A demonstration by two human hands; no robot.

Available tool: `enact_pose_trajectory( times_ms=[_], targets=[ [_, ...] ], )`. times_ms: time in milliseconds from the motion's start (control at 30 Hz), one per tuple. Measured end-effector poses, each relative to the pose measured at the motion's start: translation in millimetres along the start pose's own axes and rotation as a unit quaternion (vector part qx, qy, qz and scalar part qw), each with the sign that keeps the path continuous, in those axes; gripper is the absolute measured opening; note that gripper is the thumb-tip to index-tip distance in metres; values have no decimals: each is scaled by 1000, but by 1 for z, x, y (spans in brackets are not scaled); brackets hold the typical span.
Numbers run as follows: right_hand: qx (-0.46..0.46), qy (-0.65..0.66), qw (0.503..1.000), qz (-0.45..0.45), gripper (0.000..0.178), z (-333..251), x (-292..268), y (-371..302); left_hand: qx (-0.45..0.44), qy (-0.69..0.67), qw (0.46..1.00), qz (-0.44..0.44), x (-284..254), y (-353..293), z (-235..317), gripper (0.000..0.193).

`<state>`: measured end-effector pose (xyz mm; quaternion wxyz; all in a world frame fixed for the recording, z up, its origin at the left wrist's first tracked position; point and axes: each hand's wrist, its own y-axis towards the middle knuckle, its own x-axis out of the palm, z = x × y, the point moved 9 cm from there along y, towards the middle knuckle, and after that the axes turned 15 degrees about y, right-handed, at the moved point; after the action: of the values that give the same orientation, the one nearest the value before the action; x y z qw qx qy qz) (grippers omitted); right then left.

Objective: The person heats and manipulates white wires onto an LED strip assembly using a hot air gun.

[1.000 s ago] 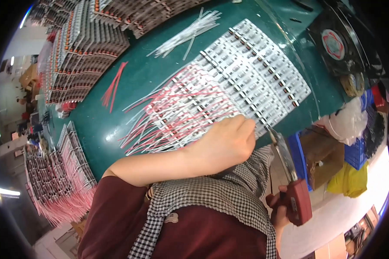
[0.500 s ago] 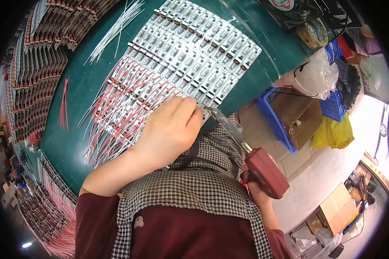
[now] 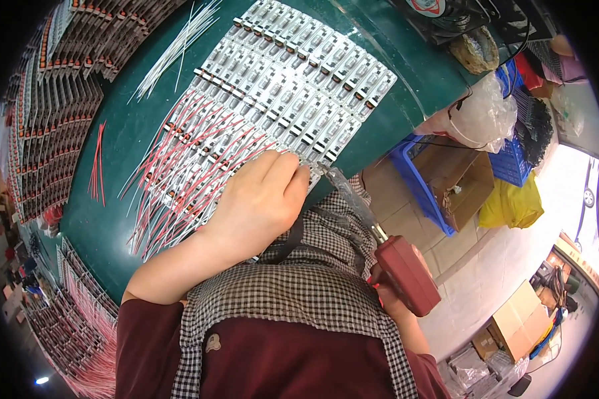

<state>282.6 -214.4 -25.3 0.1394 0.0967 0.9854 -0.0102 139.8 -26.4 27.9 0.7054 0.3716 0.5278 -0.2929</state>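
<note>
Green table (image 3: 123, 136) carries a sheet of small white circuit boards (image 3: 299, 73), with stacks of similar boards (image 3: 53, 133) at the left. Attached-looking red and white wires (image 3: 180, 166) fan across the sheet's lower left; loose white wires (image 3: 173, 53) and loose red wires (image 3: 98, 169) lie beside it. At the sheet's lower edge, the left hand (image 3: 263, 193) has its fingers curled downward; their tips are hidden, so I cannot tell whether they pinch a wire. The right hand (image 3: 394, 302) grips a dark red soldering tool (image 3: 406, 276), its tip close to those fingers. Probably a wire is being soldered on; the next move calls for steadying wire and tip at one contact.
</note>
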Motion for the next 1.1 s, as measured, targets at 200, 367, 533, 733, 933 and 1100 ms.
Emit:
enact_pose_trajectory(
  times_ms=[200, 367, 533, 733, 933, 1100],
  targets=[
    [99, 202, 969, 98, 73, 17, -14, -12, -2, -8, 1000, -25, 0, 4, 2, 26],
    [-58, 257, 940, 216, 67, -27, -58, 50, 8, 15, 1000, -17, 1, -2, 5, 25],
    [-206, 326, 871, 303, 47, -46, -111, 110, 8, 20, 1000, -17, 0, -1, 8, 29],
    [-73, 590, 735, 327, 39, 39, -133, 172, -40, 65, 996, 39, -35, -8, -13, 28],
    [-81, 603, 748, 267, 40, 31, -152, 146, -308, 249, 912, 107, -102, -81, -147, 14],
    [5, 563, 725, 397, 39, 29, -137, 103, -474, 302, 826, 50, -110, -179, -233, 29]
  ],
)
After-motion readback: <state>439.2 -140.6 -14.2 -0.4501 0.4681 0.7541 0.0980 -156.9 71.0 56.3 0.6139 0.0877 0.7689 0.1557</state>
